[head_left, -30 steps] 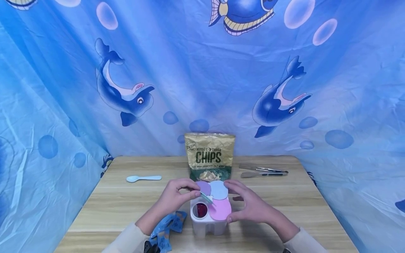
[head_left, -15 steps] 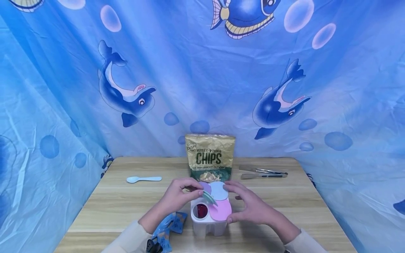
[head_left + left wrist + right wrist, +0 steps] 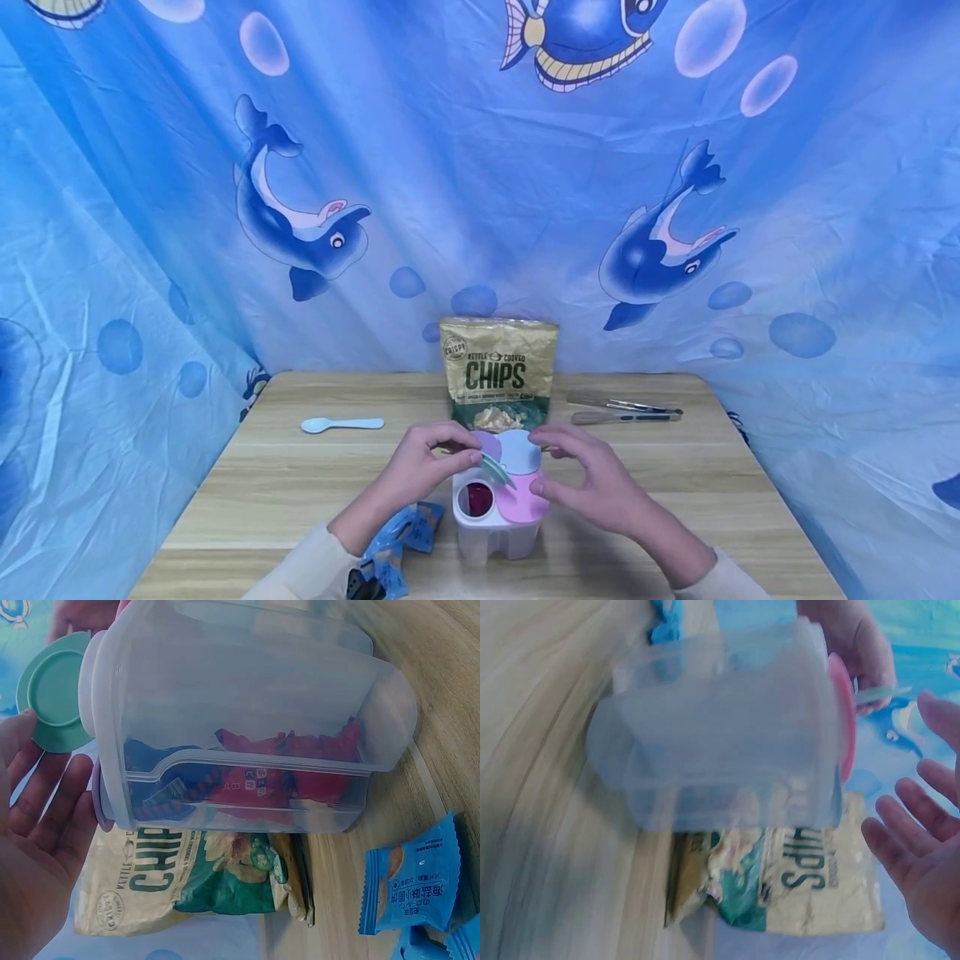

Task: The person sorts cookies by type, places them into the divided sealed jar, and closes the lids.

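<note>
My left hand [image 3: 431, 454] pinches the green lid [image 3: 497, 469], my right hand [image 3: 592, 473] is spread, with blue packets [image 3: 422, 530] beside the container [image 3: 474, 546] and a chip bag [image 3: 498, 367] behind.

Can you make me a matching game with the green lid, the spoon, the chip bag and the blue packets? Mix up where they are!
Things:
1. green lid
2. spoon
3. chip bag
4. blue packets

Where they are:
A. standing behind the container
B. bunched together close to the left sleeve
C. pinched in the left hand
D. lying by itself on the far left part of the table

Right pairs: 1-C, 2-D, 3-A, 4-B
</note>
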Available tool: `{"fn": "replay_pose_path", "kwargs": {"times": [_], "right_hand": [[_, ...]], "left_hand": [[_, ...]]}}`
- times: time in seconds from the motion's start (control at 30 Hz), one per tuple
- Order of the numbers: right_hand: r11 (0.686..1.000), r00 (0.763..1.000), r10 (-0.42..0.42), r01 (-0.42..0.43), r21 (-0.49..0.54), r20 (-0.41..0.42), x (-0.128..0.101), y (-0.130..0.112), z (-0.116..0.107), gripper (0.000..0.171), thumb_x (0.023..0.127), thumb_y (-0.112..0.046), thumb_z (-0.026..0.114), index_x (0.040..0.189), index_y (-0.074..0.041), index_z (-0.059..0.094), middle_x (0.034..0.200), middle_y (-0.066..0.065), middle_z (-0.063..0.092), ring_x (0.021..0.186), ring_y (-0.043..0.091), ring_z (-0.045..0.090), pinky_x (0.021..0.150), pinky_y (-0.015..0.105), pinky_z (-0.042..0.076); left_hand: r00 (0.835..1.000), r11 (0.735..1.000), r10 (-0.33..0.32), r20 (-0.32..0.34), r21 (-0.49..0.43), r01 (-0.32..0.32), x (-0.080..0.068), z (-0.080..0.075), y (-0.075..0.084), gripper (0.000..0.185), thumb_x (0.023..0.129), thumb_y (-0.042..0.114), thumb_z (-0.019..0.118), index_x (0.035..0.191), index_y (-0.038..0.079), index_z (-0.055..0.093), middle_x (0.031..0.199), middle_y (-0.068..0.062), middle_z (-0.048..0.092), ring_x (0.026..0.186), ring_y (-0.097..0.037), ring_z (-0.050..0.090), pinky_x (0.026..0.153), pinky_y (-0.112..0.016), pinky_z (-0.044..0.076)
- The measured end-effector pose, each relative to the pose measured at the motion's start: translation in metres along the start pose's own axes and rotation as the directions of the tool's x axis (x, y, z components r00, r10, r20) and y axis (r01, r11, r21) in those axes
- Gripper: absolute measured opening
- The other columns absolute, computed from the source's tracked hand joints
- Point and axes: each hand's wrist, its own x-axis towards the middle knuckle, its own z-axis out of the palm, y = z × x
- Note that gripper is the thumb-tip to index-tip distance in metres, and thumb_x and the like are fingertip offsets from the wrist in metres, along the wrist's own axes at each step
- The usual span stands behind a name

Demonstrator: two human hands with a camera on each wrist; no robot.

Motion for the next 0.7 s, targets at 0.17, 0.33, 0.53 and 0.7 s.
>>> {"fn": "replay_pose_path", "kwargs": {"times": [0.17,0.33,0.53,0.7], "right_hand": [[0.993,0.999,-0.022,0.027,0.113,-0.043,0.001,-0.013,0.004,0.033,0.091,-0.024,0.08,0.121,-0.013,0.073,0.118,0.004,0.073,0.107,0.015,0.069,0.083,0.034,0.062],[0.986,0.999,-0.04,0.045,0.161,-0.035,0.002,-0.021,0.008,0.027,0.09,-0.02,0.081,0.115,-0.014,0.075,0.111,0.008,0.077,0.099,0.017,0.073,0.079,0.033,0.063],[0.983,0.999,-0.036,0.036,0.178,-0.004,0.002,-0.022,0.013,0.026,0.09,-0.02,0.081,0.113,-0.01,0.076,0.105,0.005,0.078,0.091,0.017,0.075,0.075,0.031,0.062],[0.987,0.999,-0.04,0.039,0.153,0.008,0.0,-0.02,0.017,0.021,0.091,-0.022,0.08,0.11,-0.015,0.078,0.101,-0.001,0.078,0.085,0.009,0.072,0.074,0.029,0.062]], "left_hand": [[1.0,1.0,-0.004,-0.006,0.002,0.004,0.001,0.0,0.001,0.017,0.093,0.026,0.077,0.104,0.013,0.079,0.101,0.008,0.076,0.091,-0.011,0.071,0.085,-0.031,0.059],[1.0,1.0,-0.026,-0.01,0.012,0.026,0.002,0.0,0.004,0.016,0.093,0.027,0.077,0.104,0.015,0.079,0.1,0.01,0.076,0.092,-0.011,0.071,0.086,-0.031,0.059],[1.0,1.0,-0.024,-0.016,0.014,0.024,0.002,0.001,0.004,0.017,0.093,0.027,0.077,0.104,0.014,0.079,0.1,0.009,0.077,0.091,-0.01,0.072,0.085,-0.029,0.059],[1.0,1.0,-0.01,-0.016,0.002,0.01,0.001,0.002,0.003,0.017,0.093,0.025,0.077,0.104,0.012,0.079,0.1,0.008,0.077,0.091,-0.011,0.072,0.086,-0.031,0.059]]}}
